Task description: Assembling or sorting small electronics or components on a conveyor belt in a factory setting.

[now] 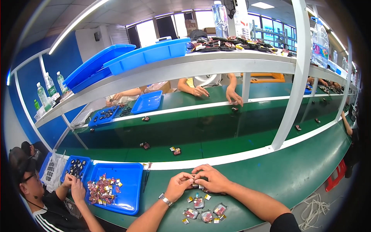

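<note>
Close together over the green bench, my left hand (178, 187) and my right hand (211, 179) pinch a small dark-edged electronic part (195, 185) between thumbs and fingertips. Most of that part is hidden by my fingers. Just below my hands lie several open dark-rimmed housings (207, 216) with reddish circuit pieces inside. Small yellow-and-white tabbed pieces (185, 221) lie among them. Under my right hand, another dark piece is partly covered.
A blue tray (133, 170) of reddish circuit parts (103, 190) stands left, with tweezers (146, 177) beside it. A co-worker handles parts at far left. Parts lie on the dark green conveyor (216, 143) beyond a white rail. A white post (291, 77) supports the overhead shelf.
</note>
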Available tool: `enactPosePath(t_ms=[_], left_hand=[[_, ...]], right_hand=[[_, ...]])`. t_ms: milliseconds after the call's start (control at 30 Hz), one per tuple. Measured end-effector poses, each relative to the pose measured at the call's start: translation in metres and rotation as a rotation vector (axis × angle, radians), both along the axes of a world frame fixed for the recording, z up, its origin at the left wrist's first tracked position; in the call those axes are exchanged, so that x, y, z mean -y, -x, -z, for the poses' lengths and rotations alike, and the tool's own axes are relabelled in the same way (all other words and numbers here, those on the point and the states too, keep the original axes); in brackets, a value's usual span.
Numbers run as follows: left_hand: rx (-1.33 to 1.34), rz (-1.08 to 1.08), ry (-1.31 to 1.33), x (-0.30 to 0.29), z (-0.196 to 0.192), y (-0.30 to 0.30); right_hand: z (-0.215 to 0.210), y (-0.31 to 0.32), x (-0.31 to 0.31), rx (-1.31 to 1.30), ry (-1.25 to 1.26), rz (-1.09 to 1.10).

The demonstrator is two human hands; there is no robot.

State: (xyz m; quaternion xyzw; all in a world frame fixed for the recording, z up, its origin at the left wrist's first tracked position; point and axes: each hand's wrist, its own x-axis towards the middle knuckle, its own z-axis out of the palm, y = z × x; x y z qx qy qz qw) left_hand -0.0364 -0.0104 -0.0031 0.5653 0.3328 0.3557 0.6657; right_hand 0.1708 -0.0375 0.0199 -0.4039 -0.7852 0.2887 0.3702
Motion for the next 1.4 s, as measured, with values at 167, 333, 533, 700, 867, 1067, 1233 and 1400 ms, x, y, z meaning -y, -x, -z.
enactPosePath(t_ms=[167,333,533,700,867,1067,1233,1400], left_hand=[[0.041,0.027,0.026,-0.001,0.000,0.001],[0.029,0.017,0.034,-0.002,0.004,0.004],[0.028,0.010,0.073,-0.003,0.004,0.003],[-0.012,0.039,0.017,-0.002,0.003,0.000],[-0.099,0.046,-0.054,-0.002,0.008,0.001],[-0.039,0.053,-0.015,0.001,0.000,0.001],[-0.007,0.028,-0.019,0.004,-0.004,-0.002],[0.078,0.017,0.002,0.001,0.003,-0.001]], right_hand=[[0.002,-0.002,-0.001,-0.003,0.004,-0.004],[0.000,-0.001,-0.001,-0.038,-0.004,-0.032],[0.001,0.000,0.001,-0.043,-0.010,-0.062],[0.003,-0.003,-0.001,-0.013,0.011,-0.064],[0.007,-0.003,-0.003,-0.058,0.092,-0.074],[0.007,-0.001,0.003,-0.024,0.021,-0.023],[0.006,0.007,0.010,0.021,-0.188,0.153],[0.008,0.013,0.010,-0.042,-0.243,0.218]])
